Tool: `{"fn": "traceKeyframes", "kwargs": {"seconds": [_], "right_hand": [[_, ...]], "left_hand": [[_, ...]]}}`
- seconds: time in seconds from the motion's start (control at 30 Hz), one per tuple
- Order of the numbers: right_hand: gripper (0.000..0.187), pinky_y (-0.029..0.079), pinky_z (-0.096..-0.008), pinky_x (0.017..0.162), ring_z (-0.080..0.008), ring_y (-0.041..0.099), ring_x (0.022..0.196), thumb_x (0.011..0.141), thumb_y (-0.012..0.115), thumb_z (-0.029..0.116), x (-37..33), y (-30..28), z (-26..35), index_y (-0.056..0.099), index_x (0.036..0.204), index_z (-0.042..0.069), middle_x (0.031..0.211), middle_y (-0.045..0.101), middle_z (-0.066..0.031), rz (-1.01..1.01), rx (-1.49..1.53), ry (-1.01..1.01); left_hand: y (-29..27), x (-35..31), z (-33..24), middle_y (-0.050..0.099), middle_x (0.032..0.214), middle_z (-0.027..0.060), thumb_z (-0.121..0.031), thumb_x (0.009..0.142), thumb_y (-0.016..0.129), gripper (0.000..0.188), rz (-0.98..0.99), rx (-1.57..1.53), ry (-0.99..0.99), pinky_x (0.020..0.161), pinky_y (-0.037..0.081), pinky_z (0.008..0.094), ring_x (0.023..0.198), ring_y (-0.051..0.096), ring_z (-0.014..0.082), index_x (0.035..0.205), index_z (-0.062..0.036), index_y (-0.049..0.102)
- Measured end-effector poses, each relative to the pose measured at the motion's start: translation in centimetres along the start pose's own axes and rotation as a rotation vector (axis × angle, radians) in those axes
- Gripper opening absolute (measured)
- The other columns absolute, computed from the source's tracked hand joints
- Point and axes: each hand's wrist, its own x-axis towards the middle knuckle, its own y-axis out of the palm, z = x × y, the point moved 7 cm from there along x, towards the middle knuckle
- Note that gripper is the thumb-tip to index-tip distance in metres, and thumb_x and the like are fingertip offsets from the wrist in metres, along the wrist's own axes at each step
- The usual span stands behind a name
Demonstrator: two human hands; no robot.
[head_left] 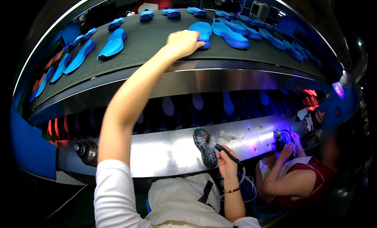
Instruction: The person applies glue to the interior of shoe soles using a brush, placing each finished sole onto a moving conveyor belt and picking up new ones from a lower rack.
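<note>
My left hand (183,44) reaches far forward over the dark belt, its fingers closed at the near left edge of a blue shoe sole (201,28). The thumb presses on the sole's near end, while the other fingers are partly hidden. Low on the metal ledge (157,153), my right hand (227,162) grips a black pen-shaped tool (227,153) with a pale cord trailing down. Its tip points at a dark grey, speckled shoe sole (205,147) that lies on the ledge, just left of the hand. Whether the tip touches that sole, I cannot tell.
More blue soles (114,44) lie along the belt (157,43), with others (231,34) to the right. Beneath the belt, several soles hang or stand in a dark, red-lit slot. A co-worker (298,177) sits close at right; a black metal fitting (87,151) stands at left.
</note>
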Motion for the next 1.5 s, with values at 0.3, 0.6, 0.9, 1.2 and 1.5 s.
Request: {"fn": "traceKeyframes", "kwargs": {"seconds": [0.3,0.6,0.9,1.2,1.5], "right_hand": [[0.021,0.046,-0.0267,0.078,-0.0196,0.058,0.089,0.079,0.055,-0.004,1.4,-2.3,0.7,0.056,0.101,-0.005,0.101,0.06,-0.0155,-0.06,-0.083,-0.025],[0.021,0.042,-0.0332,0.09,-0.0252,0.056,0.097,0.078,0.053,-0.003,1.9,0.1,1.7,0.058,0.099,-0.006,0.1,0.06,-0.0179,0.051,-0.097,-0.043],[0.02,0.045,-0.0286,0.083,-0.0171,0.06,0.086,0.077,0.057,-0.001,2.0,5.5,-0.7,0.06,0.096,-0.006,0.095,0.063,-0.0149,0.217,-0.255,0.117],[0.016,0.046,-0.0285,0.074,-0.0182,0.06,0.082,0.074,0.063,0.004,1.6,12.3,-0.1,0.064,0.089,-0.001,0.088,0.064,-0.0107,0.42,-0.991,-0.454],[0.02,0.046,-0.0304,0.076,-0.0203,0.062,0.082,0.065,0.069,0.006,-3.6,10.4,0.0,0.066,0.085,0.002,0.084,0.065,-0.0097,0.952,-1.116,-0.112]], "left_hand": [[-3.3,-22.2,6.3,0.053,0.11,0.014,-0.017,0.085,0.048,0.04,-0.964,-1.485,-0.325,0.092,0.04,0.0353,0.099,0.054,0.022,0.119,0.0023,0.041],[10.0,-32.2,-2.8,0.04,0.123,0.0297,-0.059,0.074,0.055,0.09,0.495,-2.808,-0.104,0.089,0.039,0.0562,0.108,0.047,0.0451,0.134,0.0002,0.023],[17.4,-33.3,-9.0,0.053,0.111,0.0201,-0.081,0.07,0.014,0.098,0.49,-2.639,-0.732,0.088,0.042,0.0476,0.101,0.054,0.0333,0.127,-0.0055,0.04],[19.1,-32.5,-8.1,0.043,0.125,0.0071,-0.068,0.083,0.013,0.075,0.164,-2.346,-1.001,0.098,0.034,0.0378,0.116,0.042,0.0219,0.127,-0.0126,0.037],[18.5,-33.2,-3.1,0.057,0.095,0.0176,-0.073,0.078,0.013,0.085,0.198,-2.28,-0.969,0.079,0.047,0.0447,0.088,0.057,0.0285,0.114,-0.0046,0.048]]}}
